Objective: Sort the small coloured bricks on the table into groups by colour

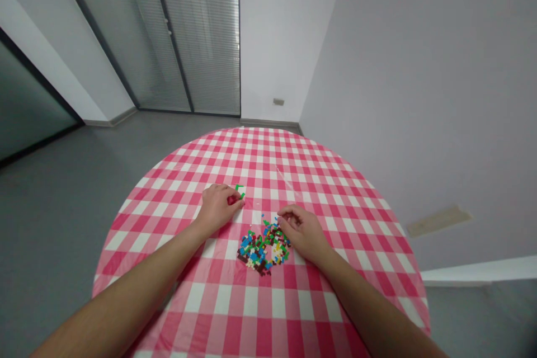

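Left of the table's middle, my left hand (218, 205) is closed in a pinch, its fingertips on a small angled green toy-brick piece (239, 186). The fingers partly cover that piece. My right hand (305, 230) hovers at the upper right side of a pile of tiny toy bricks (257, 254), thumb and fingertips drawn together. A speck of blue shows by those fingertips, but whether it is held I cannot make out. Blue, green, brown, white, yellow and red bricks make up the pile, and a few loose ones lie just above it.
The round table wears a red-and-white checked cloth (235, 296). Beyond its far edge stand a glass partition with blinds (201, 39) and a white wall with a socket (278, 102). Another wall (419, 95) rises on the right, and grey floor (54, 224) shows on the left.
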Demonstrator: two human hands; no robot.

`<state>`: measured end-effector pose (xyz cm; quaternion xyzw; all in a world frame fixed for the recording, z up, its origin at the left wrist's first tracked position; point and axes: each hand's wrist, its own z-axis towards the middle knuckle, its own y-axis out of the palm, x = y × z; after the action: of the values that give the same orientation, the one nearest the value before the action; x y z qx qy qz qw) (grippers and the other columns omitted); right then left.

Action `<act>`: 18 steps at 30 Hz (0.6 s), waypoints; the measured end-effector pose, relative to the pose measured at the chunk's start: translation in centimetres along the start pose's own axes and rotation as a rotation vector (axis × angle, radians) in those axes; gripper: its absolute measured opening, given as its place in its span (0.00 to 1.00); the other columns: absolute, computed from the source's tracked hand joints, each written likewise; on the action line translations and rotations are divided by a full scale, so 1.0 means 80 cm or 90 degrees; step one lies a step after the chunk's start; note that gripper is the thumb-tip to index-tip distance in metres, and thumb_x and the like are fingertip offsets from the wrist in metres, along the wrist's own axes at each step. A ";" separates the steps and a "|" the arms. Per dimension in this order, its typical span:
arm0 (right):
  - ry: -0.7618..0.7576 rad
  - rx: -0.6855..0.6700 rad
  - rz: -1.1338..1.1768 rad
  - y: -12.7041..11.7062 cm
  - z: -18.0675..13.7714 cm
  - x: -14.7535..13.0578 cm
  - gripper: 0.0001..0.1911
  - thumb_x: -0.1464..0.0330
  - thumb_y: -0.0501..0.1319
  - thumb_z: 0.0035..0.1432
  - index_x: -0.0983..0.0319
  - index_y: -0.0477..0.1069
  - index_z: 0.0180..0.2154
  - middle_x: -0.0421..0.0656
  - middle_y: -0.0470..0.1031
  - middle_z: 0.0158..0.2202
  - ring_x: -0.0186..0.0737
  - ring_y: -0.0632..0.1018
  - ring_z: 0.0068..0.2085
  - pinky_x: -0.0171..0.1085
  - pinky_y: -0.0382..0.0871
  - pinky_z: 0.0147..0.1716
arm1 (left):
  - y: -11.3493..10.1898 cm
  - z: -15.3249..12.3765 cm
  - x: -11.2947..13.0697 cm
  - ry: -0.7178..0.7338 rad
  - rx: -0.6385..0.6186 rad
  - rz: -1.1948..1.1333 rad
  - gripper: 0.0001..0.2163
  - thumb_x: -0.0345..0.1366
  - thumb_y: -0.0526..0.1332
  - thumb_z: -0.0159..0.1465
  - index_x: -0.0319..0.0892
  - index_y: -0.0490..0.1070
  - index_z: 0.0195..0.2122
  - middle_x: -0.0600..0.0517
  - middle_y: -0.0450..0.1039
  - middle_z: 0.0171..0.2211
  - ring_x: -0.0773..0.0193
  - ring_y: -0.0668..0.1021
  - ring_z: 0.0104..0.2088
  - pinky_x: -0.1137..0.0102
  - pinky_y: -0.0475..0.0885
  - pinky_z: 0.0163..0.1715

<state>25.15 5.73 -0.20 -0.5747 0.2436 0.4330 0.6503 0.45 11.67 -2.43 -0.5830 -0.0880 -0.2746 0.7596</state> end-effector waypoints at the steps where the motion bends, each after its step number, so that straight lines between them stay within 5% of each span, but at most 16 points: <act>1: 0.001 0.001 0.000 0.000 0.000 0.000 0.07 0.66 0.58 0.58 0.61 0.72 0.34 0.38 0.68 0.21 0.34 0.66 0.22 0.33 0.57 0.22 | 0.000 -0.002 0.000 0.024 -0.003 -0.002 0.08 0.43 0.63 0.62 0.47 0.79 0.35 0.50 0.79 0.37 0.52 0.75 0.42 0.57 0.64 0.45; 5: -0.002 0.006 -0.005 -0.001 0.000 0.002 0.07 0.66 0.58 0.58 0.61 0.73 0.34 0.38 0.69 0.22 0.34 0.66 0.23 0.33 0.58 0.22 | 0.003 -0.008 0.003 0.085 -0.034 0.032 0.09 0.40 0.60 0.65 0.49 0.80 0.39 0.50 0.78 0.41 0.53 0.74 0.43 0.56 0.64 0.46; 18: 0.000 -0.006 -0.009 -0.002 0.000 -0.001 0.06 0.68 0.58 0.56 0.61 0.73 0.33 0.39 0.71 0.23 0.34 0.68 0.23 0.33 0.59 0.23 | 0.005 -0.007 0.006 0.084 -0.036 0.094 0.08 0.40 0.59 0.65 0.48 0.78 0.40 0.47 0.75 0.44 0.50 0.71 0.43 0.55 0.64 0.45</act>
<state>25.29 5.75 -0.05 -0.5794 0.2376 0.4296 0.6506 0.91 11.08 -2.70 -0.5898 0.0132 -0.2583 0.7651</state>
